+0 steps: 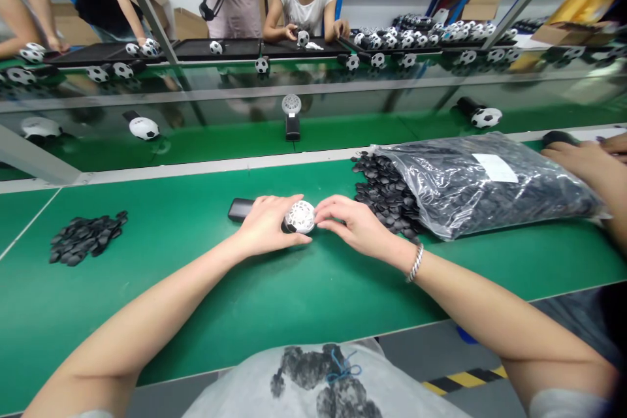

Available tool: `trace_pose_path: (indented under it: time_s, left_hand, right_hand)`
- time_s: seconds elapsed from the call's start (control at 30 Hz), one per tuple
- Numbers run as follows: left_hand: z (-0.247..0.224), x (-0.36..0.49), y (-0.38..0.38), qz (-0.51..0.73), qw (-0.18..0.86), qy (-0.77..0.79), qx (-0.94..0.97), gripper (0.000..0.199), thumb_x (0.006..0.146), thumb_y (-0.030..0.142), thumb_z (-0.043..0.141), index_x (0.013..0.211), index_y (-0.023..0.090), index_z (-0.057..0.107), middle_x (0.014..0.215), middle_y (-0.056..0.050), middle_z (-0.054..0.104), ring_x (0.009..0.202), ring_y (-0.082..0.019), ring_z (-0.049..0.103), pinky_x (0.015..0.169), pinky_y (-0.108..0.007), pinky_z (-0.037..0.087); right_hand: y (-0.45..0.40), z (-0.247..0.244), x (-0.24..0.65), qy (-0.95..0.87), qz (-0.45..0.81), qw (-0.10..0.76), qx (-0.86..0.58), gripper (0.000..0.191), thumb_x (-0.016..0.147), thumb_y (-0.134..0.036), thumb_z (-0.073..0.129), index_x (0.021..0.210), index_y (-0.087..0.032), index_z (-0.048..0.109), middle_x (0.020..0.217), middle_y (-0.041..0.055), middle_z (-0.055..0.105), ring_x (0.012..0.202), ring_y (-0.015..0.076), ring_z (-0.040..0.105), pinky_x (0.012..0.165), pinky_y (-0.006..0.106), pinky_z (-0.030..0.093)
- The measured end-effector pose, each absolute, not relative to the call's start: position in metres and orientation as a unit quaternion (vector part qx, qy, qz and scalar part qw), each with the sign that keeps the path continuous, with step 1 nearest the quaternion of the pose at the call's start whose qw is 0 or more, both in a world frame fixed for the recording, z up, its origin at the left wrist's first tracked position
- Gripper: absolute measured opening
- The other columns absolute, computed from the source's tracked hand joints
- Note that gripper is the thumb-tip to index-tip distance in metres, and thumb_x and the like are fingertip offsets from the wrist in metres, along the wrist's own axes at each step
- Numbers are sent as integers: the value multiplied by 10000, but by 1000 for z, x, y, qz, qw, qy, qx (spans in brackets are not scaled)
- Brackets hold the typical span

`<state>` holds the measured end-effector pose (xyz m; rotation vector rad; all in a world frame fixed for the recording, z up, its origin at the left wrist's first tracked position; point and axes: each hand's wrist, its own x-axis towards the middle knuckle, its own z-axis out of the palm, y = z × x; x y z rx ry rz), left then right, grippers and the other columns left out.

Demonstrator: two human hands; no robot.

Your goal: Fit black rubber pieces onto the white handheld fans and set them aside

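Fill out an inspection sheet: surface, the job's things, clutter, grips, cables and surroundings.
Surface: green tabletop.
Job's things: handheld device, white openwork head, black end leftward.
Clutter: small pile of black pieces at left; clear bag at right, larger pile at its mouth.
Grips: left grip around the device; right grip at its head, contact unclear.
Cables: nothing seen.
Surroundings: green lane with similar devices; people opposite; another person's hand, far right.

Bright, even light here, and only a soft shadow on the smooth green tabletop [240, 326] just below the left hand [267, 225]! White glare streaks the clear plastic bag of black pieces [490, 202] right of the right hand [350, 222]; beyond both, reflections gleam on the glossy green belt [220, 137], and far right, the edges smear and darken.
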<state>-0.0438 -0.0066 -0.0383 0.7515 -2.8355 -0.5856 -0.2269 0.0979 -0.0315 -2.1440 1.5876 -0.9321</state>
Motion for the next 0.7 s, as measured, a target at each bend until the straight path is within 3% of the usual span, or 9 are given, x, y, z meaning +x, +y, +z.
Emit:
trace_pose_path:
  time_s: [0.13,0.3,0.5,0.7]
  left_hand:
    - [-38,-47,-4,-190,92,-938,276,772,630,714,482,1222,219,451,1152,-69,563,1066,-277,471,930,-422,286]
    - [-39,-48,-2,-191,106,-937,270,676,666,662,498,1175,218,484,1110,-53,589,1042,-255,496,942,-417,279]
    - [-38,-50,1,-196,120,-936,266,551,698,528,549,1157,230,485,1077,-24,606,996,-231,525,921,-406,293]
    - [-37,-53,-1,-213,117,-936,255,500,689,481,570,1126,243,519,1007,-9,631,920,-219,551,854,-372,338]
  right_hand:
    - [91,-35,-222,540,-338,190,-747,63,784,-195,576,790,-183,638,817,16,608,806,110,552,753,239,428]
    - [84,-38,-220,552,-349,214,-726,48,746,-214,620,771,-175,607,759,-2,602,722,106,547,736,263,416]
    - [77,-48,-223,559,-390,276,-678,305,694,-285,660,957,-186,542,1015,42,556,947,156,519,796,302,442]
    - [80,-52,-216,576,-405,304,-642,328,705,-296,632,977,-175,493,1009,41,553,935,151,524,750,286,461]
